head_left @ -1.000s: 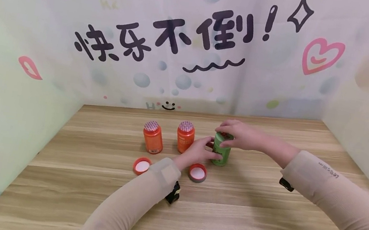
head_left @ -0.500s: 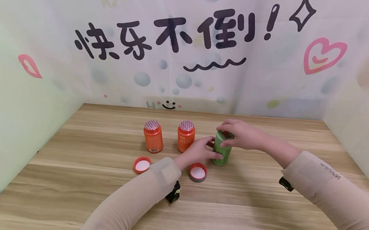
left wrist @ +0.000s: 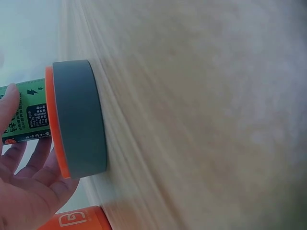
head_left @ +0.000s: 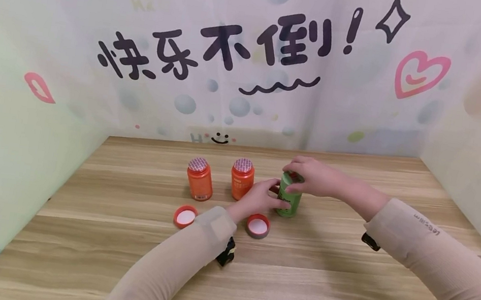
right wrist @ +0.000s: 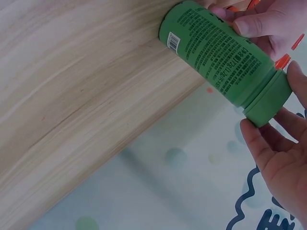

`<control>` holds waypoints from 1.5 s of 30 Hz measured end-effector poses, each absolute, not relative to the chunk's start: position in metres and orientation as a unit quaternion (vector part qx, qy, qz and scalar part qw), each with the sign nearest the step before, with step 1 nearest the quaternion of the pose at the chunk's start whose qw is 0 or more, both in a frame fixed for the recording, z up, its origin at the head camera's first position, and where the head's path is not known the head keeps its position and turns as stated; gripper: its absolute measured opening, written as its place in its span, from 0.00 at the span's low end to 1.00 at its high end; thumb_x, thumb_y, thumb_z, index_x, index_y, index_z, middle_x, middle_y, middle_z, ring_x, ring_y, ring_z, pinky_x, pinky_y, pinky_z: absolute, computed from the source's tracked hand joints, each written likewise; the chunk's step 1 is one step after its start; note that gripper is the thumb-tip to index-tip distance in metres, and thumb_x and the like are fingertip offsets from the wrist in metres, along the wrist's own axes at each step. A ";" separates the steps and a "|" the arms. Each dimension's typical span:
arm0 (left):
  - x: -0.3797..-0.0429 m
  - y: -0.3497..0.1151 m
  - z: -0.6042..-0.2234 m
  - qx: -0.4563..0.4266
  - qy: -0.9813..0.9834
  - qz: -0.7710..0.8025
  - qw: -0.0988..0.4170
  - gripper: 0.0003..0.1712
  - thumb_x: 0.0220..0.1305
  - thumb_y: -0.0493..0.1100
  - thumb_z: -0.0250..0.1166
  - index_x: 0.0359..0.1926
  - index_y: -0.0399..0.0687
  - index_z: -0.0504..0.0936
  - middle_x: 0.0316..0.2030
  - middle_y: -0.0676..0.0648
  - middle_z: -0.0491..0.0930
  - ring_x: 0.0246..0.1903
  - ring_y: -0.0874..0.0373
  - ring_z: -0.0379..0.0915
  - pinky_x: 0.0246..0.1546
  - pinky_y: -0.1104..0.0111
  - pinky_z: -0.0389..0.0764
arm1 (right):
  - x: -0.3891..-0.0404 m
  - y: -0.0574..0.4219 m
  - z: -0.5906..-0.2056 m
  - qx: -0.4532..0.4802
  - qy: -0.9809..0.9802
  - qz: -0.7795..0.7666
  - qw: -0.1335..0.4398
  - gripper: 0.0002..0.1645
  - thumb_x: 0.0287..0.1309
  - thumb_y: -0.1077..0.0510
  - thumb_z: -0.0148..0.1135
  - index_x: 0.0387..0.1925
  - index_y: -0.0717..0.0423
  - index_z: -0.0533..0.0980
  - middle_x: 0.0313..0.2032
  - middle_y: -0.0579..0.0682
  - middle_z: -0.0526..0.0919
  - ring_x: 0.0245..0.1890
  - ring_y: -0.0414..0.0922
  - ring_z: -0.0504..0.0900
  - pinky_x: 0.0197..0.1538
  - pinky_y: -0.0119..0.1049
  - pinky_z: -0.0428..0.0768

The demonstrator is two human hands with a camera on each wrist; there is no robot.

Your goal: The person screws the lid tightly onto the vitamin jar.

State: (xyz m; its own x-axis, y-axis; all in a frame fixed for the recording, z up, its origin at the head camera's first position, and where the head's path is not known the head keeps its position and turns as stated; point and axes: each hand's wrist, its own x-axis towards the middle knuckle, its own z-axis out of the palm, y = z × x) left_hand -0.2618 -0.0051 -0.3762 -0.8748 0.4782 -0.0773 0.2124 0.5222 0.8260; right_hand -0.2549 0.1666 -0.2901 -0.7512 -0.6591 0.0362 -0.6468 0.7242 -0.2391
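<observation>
The right hand (head_left: 316, 177) has its thumb and fingertips curled around the green cap (right wrist: 268, 98) of the green bottle (right wrist: 216, 55), the grip spread just as wide as that cap. The left hand (head_left: 258, 197) holds the body of the same bottle lower down, thumb on the near side and fingers going round behind, parted only by the bottle's own thickness. The green bottle stands upright on the wooden table (head_left: 294, 296), its side printed with dark lettering and a white barcode. Just in front of the green bottle and slightly left lies a grey lid (head_left: 258, 226) with an orange rim, its pale inside facing up. Left of the green bottle, near it, stands an orange bottle (head_left: 241, 183) with a purple-and-white patterned top; farther left stands a second orange bottle (head_left: 200, 183) with a similar top. An orange lid (head_left: 185, 216) lies in front and well to the left of the green bottle, also inside up. Beige sleeves (head_left: 442, 260) reach toward the green bottle from either side. Behind it rises a pale wall cloth (head_left: 357, 110) with large black characters and coloured dots.
</observation>
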 end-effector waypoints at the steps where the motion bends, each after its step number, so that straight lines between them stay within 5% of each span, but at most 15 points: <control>1: -0.262 -0.005 -0.376 0.201 0.860 0.446 0.149 0.37 0.53 0.52 0.67 0.62 0.47 0.65 0.53 0.46 0.74 0.52 0.55 0.70 0.52 0.65 0.72 | -0.255 0.166 -0.290 -0.347 0.930 -0.119 0.027 0.27 0.49 0.53 0.68 0.49 0.64 0.74 0.43 0.54 0.75 0.39 0.47 0.73 0.43 0.40 0.77; 24: -0.261 -0.005 -0.376 0.187 0.855 0.456 0.159 0.34 0.52 0.53 0.68 0.60 0.52 0.69 0.52 0.47 0.74 0.50 0.55 0.70 0.49 0.65 0.74 | -0.261 0.146 -0.294 -0.214 0.977 -0.006 0.006 0.32 0.52 0.34 0.57 0.43 0.58 0.73 0.33 0.53 0.76 0.30 0.46 0.74 0.30 0.39 0.75; 38: -0.261 -0.003 -0.375 0.183 0.854 0.462 0.156 0.38 0.53 0.51 0.68 0.63 0.50 0.65 0.52 0.47 0.74 0.51 0.55 0.70 0.49 0.66 0.74 | -0.259 0.135 -0.291 -0.152 0.988 0.024 0.004 0.35 0.52 0.31 0.52 0.39 0.60 0.74 0.26 0.51 0.76 0.23 0.45 0.74 0.23 0.36 0.71; 42: -0.261 -0.004 -0.376 0.183 0.854 0.463 0.152 0.37 0.52 0.52 0.68 0.63 0.52 0.66 0.53 0.46 0.74 0.51 0.54 0.70 0.49 0.66 0.74 | -0.258 0.135 -0.290 -0.145 0.989 0.038 -0.001 0.41 0.50 0.27 0.50 0.43 0.60 0.73 0.23 0.52 0.77 0.21 0.47 0.75 0.20 0.36 0.70; 45: -0.261 -0.005 -0.377 0.189 0.853 0.463 0.149 0.38 0.52 0.52 0.68 0.64 0.55 0.65 0.53 0.47 0.73 0.52 0.54 0.69 0.48 0.66 0.75 | -0.258 0.141 -0.285 -0.171 0.985 0.021 0.003 0.43 0.51 0.27 0.50 0.54 0.58 0.69 0.36 0.56 0.81 0.31 0.51 0.80 0.26 0.41 0.76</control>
State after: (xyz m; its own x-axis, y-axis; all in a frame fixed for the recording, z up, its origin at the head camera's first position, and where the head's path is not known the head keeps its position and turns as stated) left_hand -0.2609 -0.0053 -0.3769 -0.8836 0.4615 -0.0791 0.1846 0.4987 0.8469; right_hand -0.2581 0.1409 -0.2855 -0.9412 -0.3377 -0.0126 -0.3379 0.9403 0.0406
